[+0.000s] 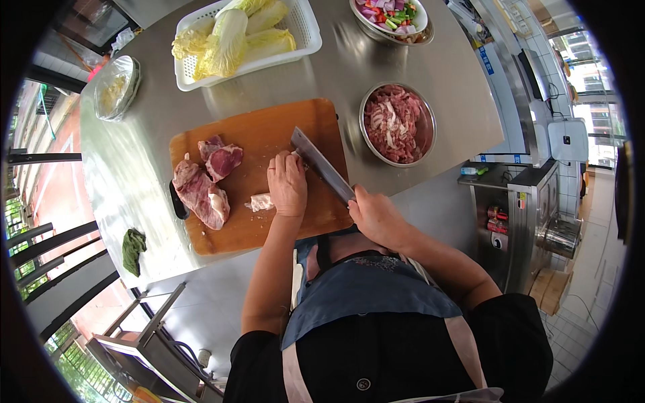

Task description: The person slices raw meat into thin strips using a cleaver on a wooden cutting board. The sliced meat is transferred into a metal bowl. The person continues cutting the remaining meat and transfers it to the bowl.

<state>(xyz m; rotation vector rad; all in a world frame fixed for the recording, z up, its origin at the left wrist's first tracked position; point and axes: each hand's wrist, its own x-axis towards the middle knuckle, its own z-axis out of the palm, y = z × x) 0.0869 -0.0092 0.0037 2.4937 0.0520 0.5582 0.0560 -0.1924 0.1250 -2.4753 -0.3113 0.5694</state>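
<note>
My right hand grips the handle of a cleaver, whose blade slants up and left over the wooden cutting board. Close to the blade's left side, my left hand presses a piece of meat, mostly hidden under its fingers, against the board. Just left of that wrist lies a small whitish piece of fat. Larger raw meat pieces rest at the board's left: a long one with a fatty edge, and smaller dark red ones above it. Right of the board, a steel bowl holds cut meat.
A white plastic basket of napa cabbages stands beyond the board. Bowls with chopped onions and peppers are at the upper right. A plastic-covered bowl and a green cloth lie on the steel table at left.
</note>
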